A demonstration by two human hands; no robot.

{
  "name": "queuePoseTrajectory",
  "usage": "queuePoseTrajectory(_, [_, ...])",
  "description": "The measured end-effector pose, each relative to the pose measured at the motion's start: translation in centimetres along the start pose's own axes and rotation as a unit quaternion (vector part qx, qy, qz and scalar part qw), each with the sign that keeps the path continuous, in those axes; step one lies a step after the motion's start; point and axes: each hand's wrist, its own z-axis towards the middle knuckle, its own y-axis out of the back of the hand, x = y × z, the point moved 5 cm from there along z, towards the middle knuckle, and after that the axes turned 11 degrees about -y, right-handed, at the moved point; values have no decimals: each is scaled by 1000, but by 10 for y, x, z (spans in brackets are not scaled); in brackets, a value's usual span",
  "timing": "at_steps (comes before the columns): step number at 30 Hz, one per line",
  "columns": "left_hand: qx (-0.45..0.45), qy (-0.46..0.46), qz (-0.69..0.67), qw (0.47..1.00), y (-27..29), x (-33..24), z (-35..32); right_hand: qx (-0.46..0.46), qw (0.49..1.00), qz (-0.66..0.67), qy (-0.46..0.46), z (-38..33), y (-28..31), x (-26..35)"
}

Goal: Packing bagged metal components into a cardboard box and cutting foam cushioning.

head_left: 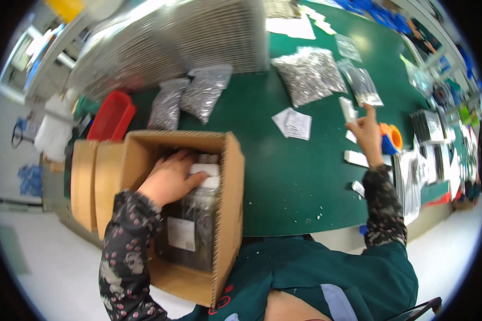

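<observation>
My left hand [168, 176] is inside an open cardboard box [231, 214], fingers spread and thumb resting on a white foam block [204, 175]. Below it in the box stand dark flat items in clear plastic [201, 216], with a white label [181, 234] on the near one. Part of the left fingers is hidden against the box's far side. Over the table's right side, my right hand [368, 134] has thumb and forefinger apart. Its thumb overlaps a white foam strip [348, 109]; whether it grips the strip is not plain.
Beside the right wrist are an orange and blue tape dispenser [392, 139] and more white foam pieces [355, 158]. Bags of small metallic parts [311, 75] and paper labels [297, 124] lie on the green table [284, 187]. A red bin [112, 115] stands behind the box, near wrapped stacked trays [198, 37].
</observation>
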Motion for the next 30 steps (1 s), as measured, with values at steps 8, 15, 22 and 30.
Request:
queuePoseTrajectory(8, [-50,-28,44,997,0,-7,-17,50,819,108,562,-169,49,261])
queuePoseTrajectory(15, [-20,-49,76,996,48,-21,-65,123,742,-89,653,-203,-34,308])
queuePoseTrajectory(22, [-59,-21,139,988,48,-23,-60,93,728,-71,675,-204,-17,304])
queuePoseTrajectory(30, [-143,-82,97,981,15,-12,-32,62,824,17,564,-164,32,222])
